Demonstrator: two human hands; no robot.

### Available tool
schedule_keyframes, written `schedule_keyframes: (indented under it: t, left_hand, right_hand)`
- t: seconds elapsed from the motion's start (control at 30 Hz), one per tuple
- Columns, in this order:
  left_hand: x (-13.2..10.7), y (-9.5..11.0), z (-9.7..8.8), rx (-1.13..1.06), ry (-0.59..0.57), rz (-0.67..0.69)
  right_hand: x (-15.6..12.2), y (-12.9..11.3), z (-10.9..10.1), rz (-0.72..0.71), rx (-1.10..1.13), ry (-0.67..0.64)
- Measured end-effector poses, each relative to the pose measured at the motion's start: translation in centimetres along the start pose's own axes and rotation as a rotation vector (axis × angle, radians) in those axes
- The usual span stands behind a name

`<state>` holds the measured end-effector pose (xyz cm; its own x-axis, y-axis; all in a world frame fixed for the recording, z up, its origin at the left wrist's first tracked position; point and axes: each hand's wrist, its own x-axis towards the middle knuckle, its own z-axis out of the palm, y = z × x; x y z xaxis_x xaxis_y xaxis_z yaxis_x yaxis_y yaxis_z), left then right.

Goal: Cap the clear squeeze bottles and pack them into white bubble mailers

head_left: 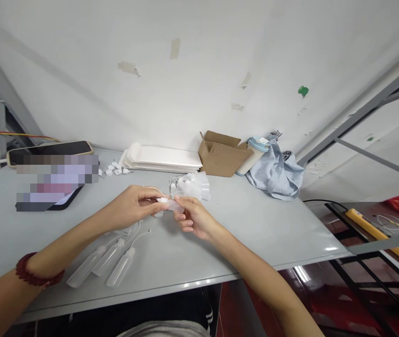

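Forearms (pixel 265 281) nearest | left fingers (pixel 154 207): white cap (pixel 163 200) | right fingers (pixel 186 223): translucent bottle (pixel 175 206)

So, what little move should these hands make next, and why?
Perhaps twist the white cap snug with the left hand while the right hand steadies the translucent bottle: the two pieces meet there, I can't see whether they're tight, and three similar bottles lie nearby, already capped.
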<state>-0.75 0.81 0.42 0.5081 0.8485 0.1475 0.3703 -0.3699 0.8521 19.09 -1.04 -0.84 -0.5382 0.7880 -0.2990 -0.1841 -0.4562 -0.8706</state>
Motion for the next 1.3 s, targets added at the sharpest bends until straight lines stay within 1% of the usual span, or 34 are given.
schedule_keyframes:
  t: [0.13,0.2,0.27,0.4,0.43,0.5,0.57,0.63,0.73,0.8,0.83,0.9,0.93,0.97,1.0,1.1,1.13,1.17,1.3]
  left_hand:
    - [0.0,0.3,0.0,0.028,-0.012,-0.113]
    - [0.0,0.3,0.1,0.049,-0.017,-0.123]
    - [0.0,0.2,0.2,0.067,-0.014,-0.075]
    - [0.0,0.2,0.6,0.155,0.04,0.094]
    - [0.0,0.3,0.6,0.178,0.058,0.111]
    - [0.0,0.4,0.6,0.186,0.083,0.086]
    - [0.0,0.6,0.5,0.139,0.085,0.008]
    - [0.0,0.6,0.3,0.08,0.051,-0.077]
    - [0.1,0.4,0.0,-0.011,-0.012,-0.148]
    - [0.2,0.2,0.0,-0.087,-0.059,-0.177]
    - [0.3,0.1,0.0,-0.124,-0.089,-0.195]
    - [0.3,0.0,0.1,-0.167,-0.147,-0.224]
    - [0.3,-0.1,0.2,-0.164,-0.159,-0.223]
    - [0.3,-0.1,0.3,-0.137,-0.145,-0.209]
    - [0.3,-0.2,0.4,-0.088,-0.104,-0.184]
    - [0.2,-0.3,0.8,0.093,0.066,-0.103]
    - [0.2,-0.4,0.9,0.125,0.09,-0.098]
    - [0.2,-0.4,0.9,0.126,0.082,-0.106]
    - [0.1,-0.3,0.8,-0.017,-0.081,-0.16]
  right_hand:
    - [-0.1,0.1,0.2,-0.097,-0.038,0.047]
    - [0.0,0.1,0.2,-0.132,-0.06,0.065]
    - [0.0,0.1,0.1,-0.118,-0.046,0.084]
    - [0.1,0.0,-0.1,-0.026,0.039,0.123]
    - [0.2,0.1,-0.1,-0.006,0.049,0.123]
    - [0.3,0.2,-0.1,-0.007,0.03,0.115]
    - [0.3,0.5,-0.1,-0.112,-0.084,0.136]
    - [0.4,0.8,-0.2,-0.304,-0.312,0.217]
    - [0.4,1.2,-0.4,-0.609,-0.705,0.335]
    - [0.3,1.4,-0.5,-0.742,-0.861,0.341]
    - [0.3,1.4,-0.6,-0.781,-0.902,0.329]
    - [0.2,1.5,-0.7,-0.827,-0.944,0.317]
    - [0.2,1.6,-0.7,-0.838,-0.956,0.321]
    - [0.3,1.6,-0.7,-0.839,-0.964,0.331]
    - [0.3,1.7,-0.7,-0.83,-0.966,0.344]
    - [0.4,2.1,-0.8,-0.774,-0.953,0.375]
    - [0.5,2.3,-0.8,-0.763,-0.951,0.383]
    - [0.5,2.4,-0.8,-0.762,-0.953,0.391]
    - [0.8,2.8,-1.0,-0.853,-0.976,0.423]
